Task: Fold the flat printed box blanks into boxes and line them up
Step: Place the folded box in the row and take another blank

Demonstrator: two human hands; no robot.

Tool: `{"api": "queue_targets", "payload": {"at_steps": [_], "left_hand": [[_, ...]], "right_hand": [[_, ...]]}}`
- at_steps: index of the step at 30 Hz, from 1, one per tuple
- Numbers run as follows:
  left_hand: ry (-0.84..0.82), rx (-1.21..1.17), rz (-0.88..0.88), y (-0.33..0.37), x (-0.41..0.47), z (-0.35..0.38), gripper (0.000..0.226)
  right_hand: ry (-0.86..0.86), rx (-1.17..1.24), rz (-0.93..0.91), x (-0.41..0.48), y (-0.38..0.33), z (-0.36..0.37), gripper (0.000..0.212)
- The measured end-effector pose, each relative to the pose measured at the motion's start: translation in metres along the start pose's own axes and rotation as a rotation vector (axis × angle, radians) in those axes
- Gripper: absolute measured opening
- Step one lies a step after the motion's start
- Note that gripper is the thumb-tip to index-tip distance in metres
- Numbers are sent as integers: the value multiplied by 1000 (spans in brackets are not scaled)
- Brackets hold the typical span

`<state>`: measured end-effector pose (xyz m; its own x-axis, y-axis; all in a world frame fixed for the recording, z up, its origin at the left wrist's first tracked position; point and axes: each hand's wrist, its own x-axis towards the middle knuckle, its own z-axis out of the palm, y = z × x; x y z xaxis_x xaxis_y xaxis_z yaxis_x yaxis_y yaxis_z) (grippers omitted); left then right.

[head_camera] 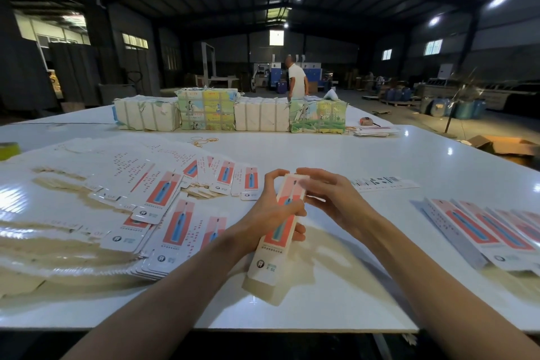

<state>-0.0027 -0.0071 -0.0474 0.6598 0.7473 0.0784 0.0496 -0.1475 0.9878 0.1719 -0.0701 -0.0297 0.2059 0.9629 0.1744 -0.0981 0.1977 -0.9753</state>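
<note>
A long, narrow box (270, 257) is held in both hands over the middle of the white surface (380, 161), its far end raised and its near end pointing back towards the person. Whether the near end touches the surface cannot be told. The left hand (271, 213) is wrapped round the middle of the box, fingers curled over the printed face. The right hand (330, 199) is bent over the far end, which is pinched between thumb and fingertips.

A blue toothbrush on a red panel is printed on the box. Near its lower end a round tooth emblem is seen, with a short line of characters beside it that is too blurred to be read.

To the left, flat blanks (163, 193) with the same print are fanned out in overlapping heaps. Letters resembling "OF" are seen on some tabs. To the right, finished boxes (479, 228) are laid side by side in a row. A white strip with barcode-like marks (380, 181) lies just beyond the right hand. Farther back, rubber bands (201, 142) and wrapped bundles (263, 114) are set on the surface.
</note>
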Motion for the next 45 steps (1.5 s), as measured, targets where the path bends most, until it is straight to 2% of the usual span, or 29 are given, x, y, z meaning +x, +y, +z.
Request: {"api": "queue_targets", "payload": {"at_steps": [3, 9, 15, 18, 20, 23, 24, 26, 28, 30, 32, 35, 37, 39, 41, 45], "left_hand": [[-17, -52, -37, 1, 2, 0, 84], [-68, -135, -81, -4, 5, 2, 83], [-36, -239, -99, -9, 11, 1, 87], [56, -342, -59, -5, 13, 4, 86], [166, -447, -18, 0, 14, 6, 73], [220, -708, -4, 6, 11, 6, 52], [205, -762, -17, 8, 9, 5, 50], [174, -754, -77, 12, 5, 4, 61], [111, -671, -117, 17, 0, 2, 69], [39, -485, -147, 24, -7, 0, 64], [9, 1, -133, 27, -11, -6, 57], [43, 960, -60, 21, -5, -36, 33], [36, 1374, -139, 14, -5, -58, 27], [115, 1575, -249, 4, -14, -74, 27], [178, 1655, -279, -6, -21, -85, 32], [164, 1515, -338, -9, -27, -94, 45]], "right_hand": [[57, -88, -77, 0, 5, 5, 27], [90, -135, -117, 1, 9, 3, 16], [102, -191, -117, 2, 13, 6, 17], [176, -443, -156, 0, 11, 14, 33], [224, -588, -199, -3, 8, 21, 40], [117, -818, -160, -13, 6, 35, 62], [66, -957, -142, -17, 8, 41, 70], [21, -1165, -151, -22, 14, 52, 69], [52, -1169, -160, -26, 16, 56, 61], [88, -1168, -135, -30, 13, 52, 50], [114, -1255, -98, -37, 10, 39, 44], [205, -1450, -2, -48, 5, 5, 44], [277, -1566, 55, -56, -1, -23, 46], [342, -1625, 113, -66, -8, -51, 47], [395, -1696, 166, -76, -15, -77, 49], [464, -1865, 229, -94, -25, -115, 42]]}}
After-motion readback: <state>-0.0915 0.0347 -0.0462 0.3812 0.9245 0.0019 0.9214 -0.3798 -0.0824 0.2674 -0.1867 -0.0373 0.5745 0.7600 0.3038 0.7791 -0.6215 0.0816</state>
